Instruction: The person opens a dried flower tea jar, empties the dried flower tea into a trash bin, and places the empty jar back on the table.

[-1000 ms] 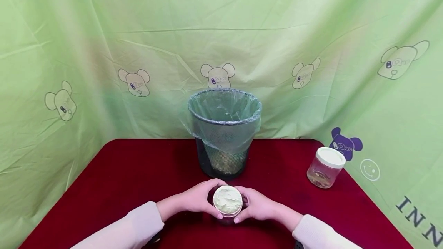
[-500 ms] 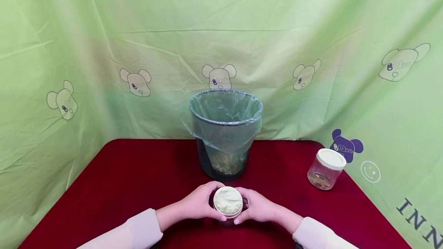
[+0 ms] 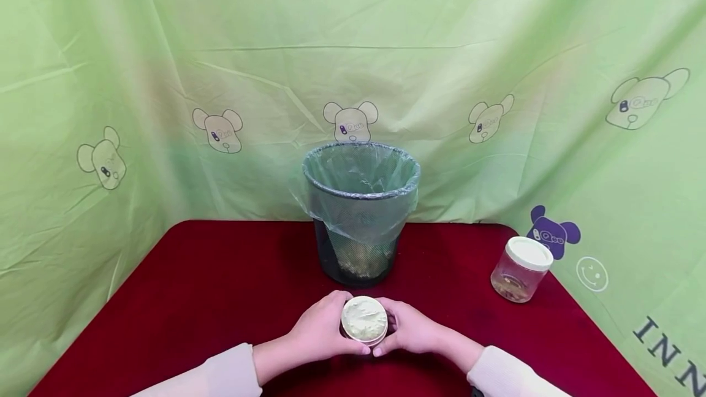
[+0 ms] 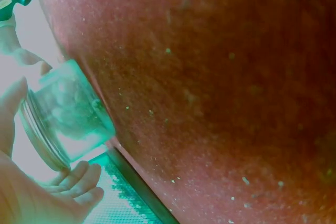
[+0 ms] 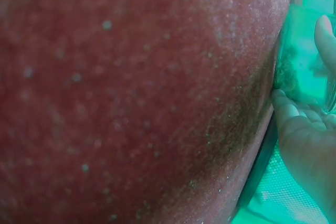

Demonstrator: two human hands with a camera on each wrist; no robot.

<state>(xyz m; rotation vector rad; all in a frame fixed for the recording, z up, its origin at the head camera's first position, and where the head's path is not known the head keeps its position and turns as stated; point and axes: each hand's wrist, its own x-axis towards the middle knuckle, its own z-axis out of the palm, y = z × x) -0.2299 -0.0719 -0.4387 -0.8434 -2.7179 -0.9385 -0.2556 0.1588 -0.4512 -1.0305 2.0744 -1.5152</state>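
Between my two hands, a small clear jar [image 4: 76, 111] stands near the front middle of the table. Its round top [image 3: 364, 318] looks pale, cream-coloured and uneven in the head view. My left hand [image 3: 325, 328] grips the jar's upper part from the left, thumb in front and fingers behind. From the right, my right hand [image 3: 410, 327] holds the jar with its thumb at the front, the tips of both thumbs close together. Through the clear wall, the right wrist view shows something dark and blurred low in the jar [image 5: 302, 64].
Behind the hands stands a black mesh bin [image 3: 358, 250] with a translucent green liner [image 3: 361, 219] over its rim. A second clear jar [image 3: 518, 274] with a white lid [image 3: 529, 253] sits at the right edge of the red-covered table [image 3: 231, 274]. Green cloth [image 3: 265, 78] hangs behind.
My left hand has turned around the jar, its thumb sliding right along the front toward the right thumb. My right hand keeps its hold almost unmoved. The view has shifted slightly.
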